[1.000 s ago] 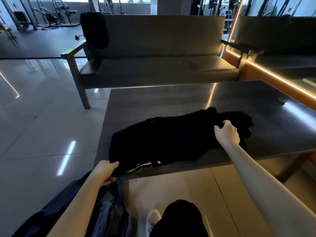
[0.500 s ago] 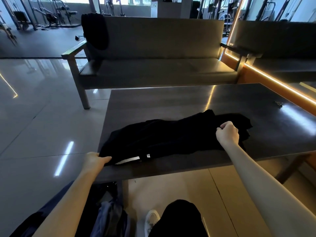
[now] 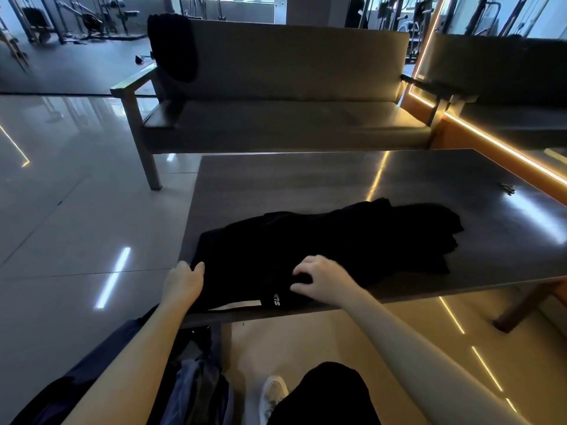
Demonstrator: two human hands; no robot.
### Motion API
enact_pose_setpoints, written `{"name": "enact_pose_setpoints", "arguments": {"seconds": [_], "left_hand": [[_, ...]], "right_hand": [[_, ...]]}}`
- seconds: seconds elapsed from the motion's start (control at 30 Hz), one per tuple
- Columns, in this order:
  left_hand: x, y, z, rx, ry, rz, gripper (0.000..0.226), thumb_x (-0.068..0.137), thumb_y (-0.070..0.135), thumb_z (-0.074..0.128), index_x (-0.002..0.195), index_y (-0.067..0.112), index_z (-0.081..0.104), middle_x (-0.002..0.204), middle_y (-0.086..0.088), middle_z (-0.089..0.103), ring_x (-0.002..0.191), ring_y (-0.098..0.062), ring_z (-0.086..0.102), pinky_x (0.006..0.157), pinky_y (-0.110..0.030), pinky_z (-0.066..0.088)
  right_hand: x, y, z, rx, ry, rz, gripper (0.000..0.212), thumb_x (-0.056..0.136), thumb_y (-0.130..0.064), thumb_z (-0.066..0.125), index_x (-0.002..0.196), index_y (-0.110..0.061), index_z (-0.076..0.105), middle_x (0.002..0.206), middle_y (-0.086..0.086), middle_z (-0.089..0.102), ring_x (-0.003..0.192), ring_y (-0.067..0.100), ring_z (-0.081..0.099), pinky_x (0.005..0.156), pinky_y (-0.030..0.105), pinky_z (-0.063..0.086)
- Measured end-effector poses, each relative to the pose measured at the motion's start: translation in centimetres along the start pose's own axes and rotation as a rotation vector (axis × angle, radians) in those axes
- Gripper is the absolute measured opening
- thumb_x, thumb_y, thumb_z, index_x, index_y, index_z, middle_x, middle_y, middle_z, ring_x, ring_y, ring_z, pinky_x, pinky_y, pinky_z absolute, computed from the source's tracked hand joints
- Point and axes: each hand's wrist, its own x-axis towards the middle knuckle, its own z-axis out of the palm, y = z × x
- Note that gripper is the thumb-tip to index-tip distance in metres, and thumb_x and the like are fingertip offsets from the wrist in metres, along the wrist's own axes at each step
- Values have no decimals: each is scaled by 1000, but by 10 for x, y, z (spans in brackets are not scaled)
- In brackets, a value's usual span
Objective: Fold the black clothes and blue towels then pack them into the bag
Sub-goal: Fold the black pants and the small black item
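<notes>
**A:** Nearest first?

**B:** Bag (image 3: 196,391) on the floor under the table (image 3: 306,179) edge. Left hand (image 3: 184,282) grips the near-left corner of the black garment (image 3: 322,250), thumb on top. Right hand (image 3: 319,279) sits on the cloth with bent fingers, by the white lettering (image 3: 277,300). Pinching or pressing, cannot tell.

**A:** Handling?

**B:** Likely light and limp, and may slide on the glossy top. Take corners or hems, not the middle. Farther off, a second black piece (image 3: 173,47) hangs over the bench (image 3: 276,118) back.

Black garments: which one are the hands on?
The garment on the table, touching the left hand and right hand; the other garment hangs over the sofa back.
</notes>
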Motion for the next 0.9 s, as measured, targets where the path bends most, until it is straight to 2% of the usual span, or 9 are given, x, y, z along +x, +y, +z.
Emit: {"name": "enact_pose_setpoints", "arguments": {"seconds": [0.17,0.23,0.33,0.5,0.57,0.7,0.77,0.83,0.9], "left_hand": [[30,16,1,-23,-18,26,46,97,32,47,130,-1,47,126,-21,53,110,-34,54,88,-39,44],[43,24,3,-12,-34,41,47,96,32,50,131,0,47,126,-19,54,111,-33,54,88,-38,44],[61,39,7,-29,-80,38,56,91,35,58,134,3,42,125,-17,56,110,-32,56,89,-38,46],[89,65,11,-171,-171,-18,74,77,38,74,135,6,41,124,-14,56,105,-30,59,89,-38,48],[100,71,14,-192,-165,22,63,75,30,77,129,9,51,119,-12,61,101,-28,62,93,-40,50],[114,86,7,-341,36,141,20,83,12,69,101,19,63,104,-5,65,95,-23,62,91,-34,50],[124,86,2,-380,88,148,19,86,6,61,83,24,63,99,-8,66,93,-27,63,89,-39,53],[129,78,3,-316,35,118,27,87,-2,53,87,20,68,105,-17,67,93,-31,63,89,-41,53],[128,69,7,-155,-26,104,25,87,-1,51,106,4,68,111,-24,64,97,-34,62,88,-36,50]], "right_hand": [[15,-25,43,-154,-3,-59,61,89,-57,52,141,-28,42,144,-3,39,132,22,33,108,38,29],[16,-23,58,-141,71,-70,55,90,-55,48,137,-28,48,142,-2,43,130,24,37,107,41,31],[14,-16,74,-135,269,-95,52,84,-58,38,118,-29,65,124,-6,60,112,22,57,92,40,48],[17,-10,87,-86,396,-101,46,84,-56,42,113,-32,67,120,-10,61,108,17,56,91,36,48],[18,-8,91,-83,421,-106,44,84,-56,43,113,-32,66,120,-11,60,110,16,53,92,35,47],[18,-5,96,-79,428,-110,44,85,-55,44,116,-32,65,123,-11,60,113,14,49,95,33,44],[18,-6,96,-80,420,-106,44,86,-55,43,118,-32,64,124,-11,59,114,14,48,96,34,42],[16,-7,94,-73,395,-99,44,87,-55,43,119,-32,63,125,-11,58,114,14,48,97,35,43],[15,-8,94,-66,396,-102,44,90,-53,41,120,-30,63,126,-10,58,115,14,47,96,35,43]]}}
